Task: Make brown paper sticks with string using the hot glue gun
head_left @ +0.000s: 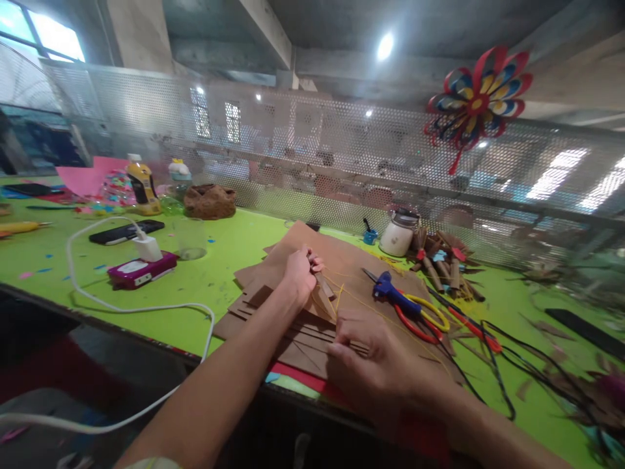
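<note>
My left hand (299,277) is closed over the brown paper sheets, gripping a small folded brown paper piece (325,286) that sticks out toward me. A thin yellow thread (340,294) runs from that piece to my right hand (366,345), whose fingers are pinched on it near the front edge of the stack. Beneath both hands lie brown paper sheets (385,280), with several cut strips (303,335) on top at the near side. Blue-handled scissors (385,286) rest on the paper to the right, by red and yellow handle loops (427,316).
On the left are a purple power adapter (144,270) with a white cable (146,303), a phone (127,232), a clear cup (190,244) and a yellow bottle (142,185). At the back right stand a white jar (399,234) and brown paper rolls (444,270). Black cables (517,365) cross the right side.
</note>
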A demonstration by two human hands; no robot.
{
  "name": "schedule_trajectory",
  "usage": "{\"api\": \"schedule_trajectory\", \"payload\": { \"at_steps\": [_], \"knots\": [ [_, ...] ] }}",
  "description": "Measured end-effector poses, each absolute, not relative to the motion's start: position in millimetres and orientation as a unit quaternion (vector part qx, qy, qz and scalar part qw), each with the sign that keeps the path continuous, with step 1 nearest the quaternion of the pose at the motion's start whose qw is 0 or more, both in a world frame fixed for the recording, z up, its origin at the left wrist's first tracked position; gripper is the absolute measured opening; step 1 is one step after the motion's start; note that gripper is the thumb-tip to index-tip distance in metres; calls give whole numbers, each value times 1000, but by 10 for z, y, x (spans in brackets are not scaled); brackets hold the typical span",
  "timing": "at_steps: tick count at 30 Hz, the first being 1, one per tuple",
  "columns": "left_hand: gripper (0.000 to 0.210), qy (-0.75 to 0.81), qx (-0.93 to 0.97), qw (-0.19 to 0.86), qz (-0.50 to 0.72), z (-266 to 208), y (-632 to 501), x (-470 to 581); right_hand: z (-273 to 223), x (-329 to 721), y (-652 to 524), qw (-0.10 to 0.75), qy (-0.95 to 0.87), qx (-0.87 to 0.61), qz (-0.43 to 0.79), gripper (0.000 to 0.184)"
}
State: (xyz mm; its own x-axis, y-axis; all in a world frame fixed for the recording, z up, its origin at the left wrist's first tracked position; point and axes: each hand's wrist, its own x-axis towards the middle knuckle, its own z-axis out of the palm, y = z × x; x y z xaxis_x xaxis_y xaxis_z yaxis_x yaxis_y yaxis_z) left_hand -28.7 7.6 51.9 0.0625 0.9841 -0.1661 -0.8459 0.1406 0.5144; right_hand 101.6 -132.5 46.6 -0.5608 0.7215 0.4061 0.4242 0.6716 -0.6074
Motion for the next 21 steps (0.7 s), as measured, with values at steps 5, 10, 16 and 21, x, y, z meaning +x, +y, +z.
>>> {"api": "schedule_trajectory", "payload": {
  "at_steps": [5, 10, 16, 21],
  "knots": [
    [31, 238, 127, 739, 617, 576, 45, -297, 528, 1042, -1375, 306, -882, -294, 203, 24],
    [31, 237, 108, 762, 593, 609, 27, -295, 559, 1053, -1378, 287, -902, -262, 189, 25],
    [29, 232, 93, 773, 583, 626, 68, -346, 566, 1040, -1502, 269, -918, -228, 180, 22],
    [29, 224, 85, 771, 590, 661, 159, -480, 625, 1085, -1661, 234, -931, -183, 213, 18]
  ]
}}
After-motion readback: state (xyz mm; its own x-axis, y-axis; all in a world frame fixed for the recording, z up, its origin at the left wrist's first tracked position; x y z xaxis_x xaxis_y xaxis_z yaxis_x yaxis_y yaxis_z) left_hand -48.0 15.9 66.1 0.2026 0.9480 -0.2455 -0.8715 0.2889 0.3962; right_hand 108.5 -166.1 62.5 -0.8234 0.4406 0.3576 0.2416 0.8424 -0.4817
